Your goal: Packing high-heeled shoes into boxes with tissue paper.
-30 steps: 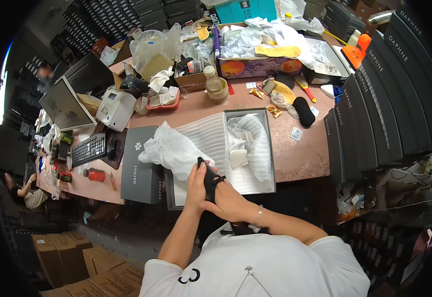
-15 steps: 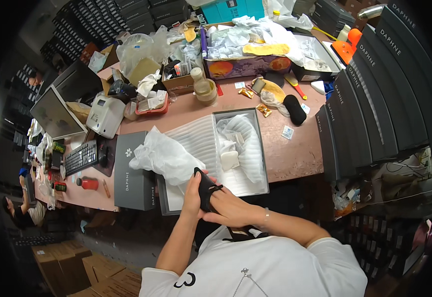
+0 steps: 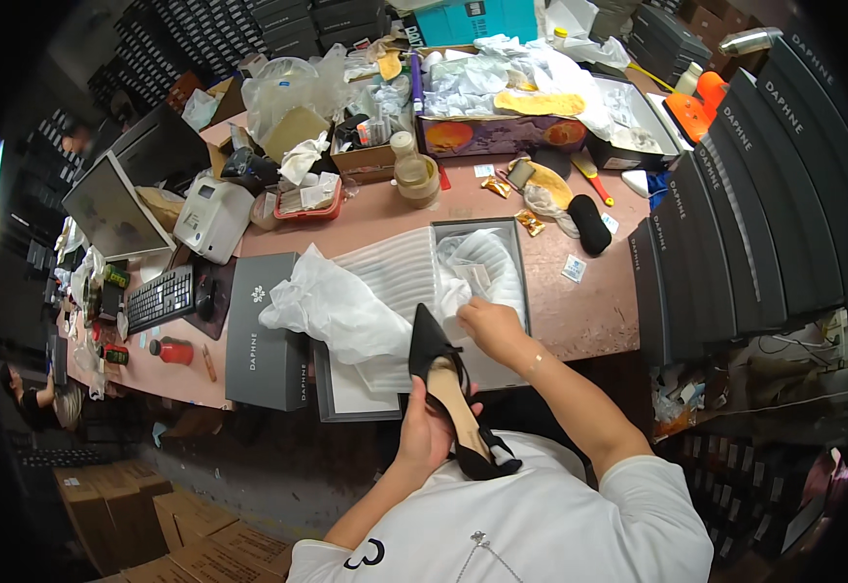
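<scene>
My left hand is closed around the middle of a black pointed-toe slingback shoe in front of my chest. Its toe points away from me and its beige insole faces up. A thin black bow sits by the opening. Over the open grey shoe box, my right hand has its fingers pinched on a soft white wad; whether this is cloth or paper I cannot tell. White tissue paper lies bunched over the box's left part, beside ribbed white foam sheet.
A closed grey shoe box stands at the left, near a keyboard and red bottle. Stacked shoe boxes rise at the right. Beyond are a glass bottle, black oval pad and a carton of crumpled paper.
My right hand has left the shoe and reached forward to the white wad in the box. In my left hand the shoe has turned, so its insole now shows.
</scene>
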Tool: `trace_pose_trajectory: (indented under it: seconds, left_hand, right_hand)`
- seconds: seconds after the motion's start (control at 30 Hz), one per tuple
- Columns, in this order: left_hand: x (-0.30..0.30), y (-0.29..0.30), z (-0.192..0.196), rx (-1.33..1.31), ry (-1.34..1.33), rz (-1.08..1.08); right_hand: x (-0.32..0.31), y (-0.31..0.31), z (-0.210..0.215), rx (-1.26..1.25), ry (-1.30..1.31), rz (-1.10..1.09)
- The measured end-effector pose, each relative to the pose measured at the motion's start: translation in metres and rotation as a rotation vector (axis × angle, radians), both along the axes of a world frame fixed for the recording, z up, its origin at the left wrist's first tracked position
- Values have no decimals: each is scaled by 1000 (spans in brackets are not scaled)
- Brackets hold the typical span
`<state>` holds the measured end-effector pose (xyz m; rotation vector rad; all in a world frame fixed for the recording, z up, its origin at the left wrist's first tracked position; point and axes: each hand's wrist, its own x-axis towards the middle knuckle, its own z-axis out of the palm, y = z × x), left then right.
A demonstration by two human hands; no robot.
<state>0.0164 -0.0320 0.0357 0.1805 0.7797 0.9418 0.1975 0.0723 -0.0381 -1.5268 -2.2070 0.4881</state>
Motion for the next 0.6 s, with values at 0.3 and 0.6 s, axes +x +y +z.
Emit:
trace_pose_trajectory:
  seconds: [0.3, 0.6]
  left_hand:
    - [0, 16, -6, 132, 69, 164]
    - [-33, 22, -17, -47, 260, -8]
  right_hand:
    - [-32, -80, 79, -819, 1320, -286]
    - [-15, -21, 92, -173, 323, 4]
